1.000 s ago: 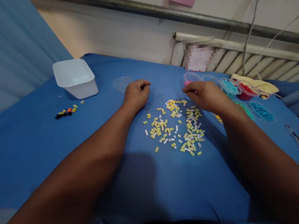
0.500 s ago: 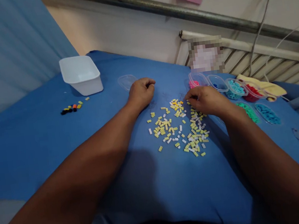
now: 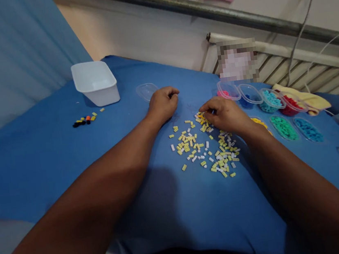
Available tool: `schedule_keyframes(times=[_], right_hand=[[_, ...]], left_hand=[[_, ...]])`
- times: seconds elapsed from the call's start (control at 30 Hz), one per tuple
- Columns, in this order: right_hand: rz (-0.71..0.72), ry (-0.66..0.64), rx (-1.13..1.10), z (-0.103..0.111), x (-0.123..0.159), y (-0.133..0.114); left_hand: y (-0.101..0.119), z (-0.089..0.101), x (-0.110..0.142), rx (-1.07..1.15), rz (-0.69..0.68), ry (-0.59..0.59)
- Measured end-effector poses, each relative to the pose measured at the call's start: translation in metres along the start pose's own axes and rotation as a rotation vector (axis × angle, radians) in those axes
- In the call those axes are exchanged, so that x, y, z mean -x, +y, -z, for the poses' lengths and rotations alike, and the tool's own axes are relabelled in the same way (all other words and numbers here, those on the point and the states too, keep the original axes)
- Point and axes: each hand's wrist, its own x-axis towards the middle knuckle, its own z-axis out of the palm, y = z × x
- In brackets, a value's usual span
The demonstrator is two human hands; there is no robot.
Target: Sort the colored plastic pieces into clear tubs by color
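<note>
- A left hand (image 3: 163,104) rests knuckles-up at the far side of the blue tabletop (image 3: 54,170), fingers curled; whether its grip holds anything cannot be told.
- A right hand (image 3: 222,113) reaches in from the near right, bent fingers down at the far edge of scattered pale yellow and white pieces (image 3: 186,141); its grip, partly hidden, cannot be read.
- At far right, clear tubs hold pink pieces (image 3: 223,94), dark blue pieces (image 3: 246,101), light blue pieces (image 3: 270,100) and red pieces (image 3: 290,105).
- Nearer sit yellow pieces (image 3: 260,123), green pieces (image 3: 284,127) and blue pieces (image 3: 308,129).
- A white bin (image 3: 104,95) stands far left.
</note>
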Motion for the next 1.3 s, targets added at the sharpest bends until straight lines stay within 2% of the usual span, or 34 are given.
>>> schedule_keyframes(times=[0.13,0.23,0.4,0.6,0.83,1.3], right_hand=[[-0.025,-0.08,-0.004,-0.007,-0.003,-0.006],[-0.065,-0.129,0.065,-0.006,-0.003,-0.006],[-0.025,-0.201,0.238,-0.004,-0.006,-0.011],[0.022,-0.196,0.275,-0.011,-0.008,-0.016],[0.072,-0.202,0.216,-0.007,-0.005,-0.018],[-0.022,-0.23,0.31,-0.007,-0.008,-0.031]], left_hand=[[0.002,0.001,0.001,0.004,0.001,-0.009],[0.001,0.0,0.001,-0.004,0.001,-0.011],[-0.001,-0.002,0.001,0.001,-0.007,-0.013],[0.001,-0.002,0.002,0.007,-0.018,-0.015],[0.001,-0.001,0.002,-0.004,-0.014,-0.017],[0.003,0.0,0.003,-0.039,-0.037,-0.031]])
